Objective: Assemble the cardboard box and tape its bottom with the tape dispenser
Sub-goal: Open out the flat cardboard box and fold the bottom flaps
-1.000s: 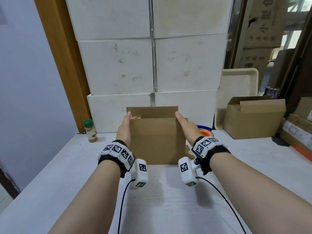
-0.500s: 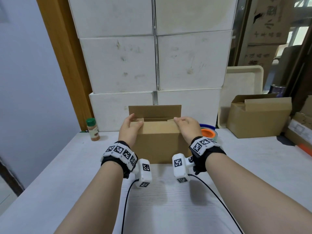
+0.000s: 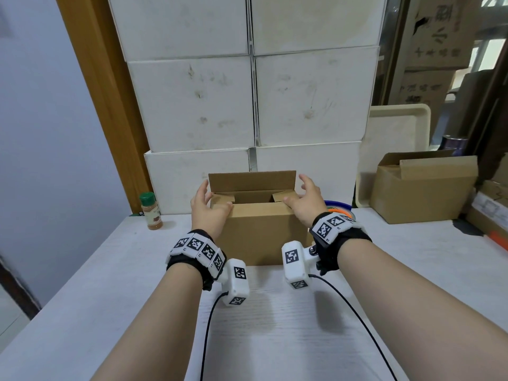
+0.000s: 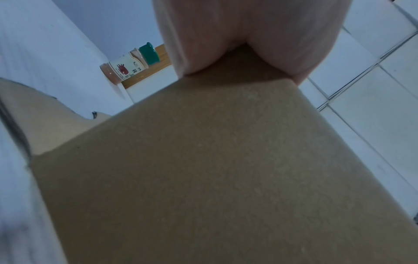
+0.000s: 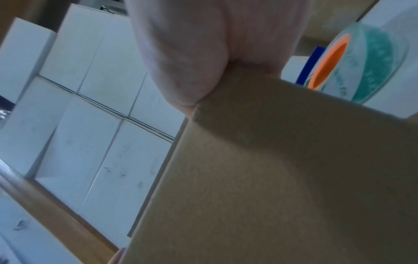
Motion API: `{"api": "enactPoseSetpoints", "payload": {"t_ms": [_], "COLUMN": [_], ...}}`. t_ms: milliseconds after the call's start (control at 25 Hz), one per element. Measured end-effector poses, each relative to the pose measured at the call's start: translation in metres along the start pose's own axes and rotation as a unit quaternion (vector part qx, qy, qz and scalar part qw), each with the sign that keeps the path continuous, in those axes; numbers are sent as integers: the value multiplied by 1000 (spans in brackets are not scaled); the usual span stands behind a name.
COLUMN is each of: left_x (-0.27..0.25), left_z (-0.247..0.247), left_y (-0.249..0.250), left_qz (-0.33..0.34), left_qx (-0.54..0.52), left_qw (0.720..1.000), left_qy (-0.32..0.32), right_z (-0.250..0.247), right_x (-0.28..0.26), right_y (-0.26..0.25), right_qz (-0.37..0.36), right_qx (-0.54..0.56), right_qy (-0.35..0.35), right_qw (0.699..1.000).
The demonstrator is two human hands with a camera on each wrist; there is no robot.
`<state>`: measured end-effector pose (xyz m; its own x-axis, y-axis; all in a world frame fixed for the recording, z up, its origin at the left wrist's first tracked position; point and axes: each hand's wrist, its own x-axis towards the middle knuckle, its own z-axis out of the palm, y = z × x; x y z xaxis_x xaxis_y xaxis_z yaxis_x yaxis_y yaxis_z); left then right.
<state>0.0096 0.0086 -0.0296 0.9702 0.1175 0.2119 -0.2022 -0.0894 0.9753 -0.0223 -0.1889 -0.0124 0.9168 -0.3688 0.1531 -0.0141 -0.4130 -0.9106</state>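
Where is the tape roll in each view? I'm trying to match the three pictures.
Head: tape roll peeks out behind the right hand, right of the box.
Left wrist: not in it.
Right wrist: upper right, above the box edge.
Shared landmark: the box.

Even, soft indoor light; head view sharp, wrist views dim and blurred.
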Motion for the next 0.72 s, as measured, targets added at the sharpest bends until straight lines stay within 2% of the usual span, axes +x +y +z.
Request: {"api": "enactPoseSetpoints", "payload": {"t_ms": [280, 440, 720], "left_x": [14, 14, 9], "left_z": [-4, -5, 0], "left_y": [6, 5, -3], "left_qz": [17, 28, 36], "left_qx": [78, 120, 161], "left_qw": [995, 992, 986], "left_qy": [-64, -40, -10], "right_z": [-4, 0, 3], "right_x": [17, 17, 18], "right_y": [-12, -6, 1], "right_qz": [-45, -49, -38], "right_qx": [-146, -149, -137], "right_qy": [-68, -36, -42], "right_qw": [986, 987, 989]}}
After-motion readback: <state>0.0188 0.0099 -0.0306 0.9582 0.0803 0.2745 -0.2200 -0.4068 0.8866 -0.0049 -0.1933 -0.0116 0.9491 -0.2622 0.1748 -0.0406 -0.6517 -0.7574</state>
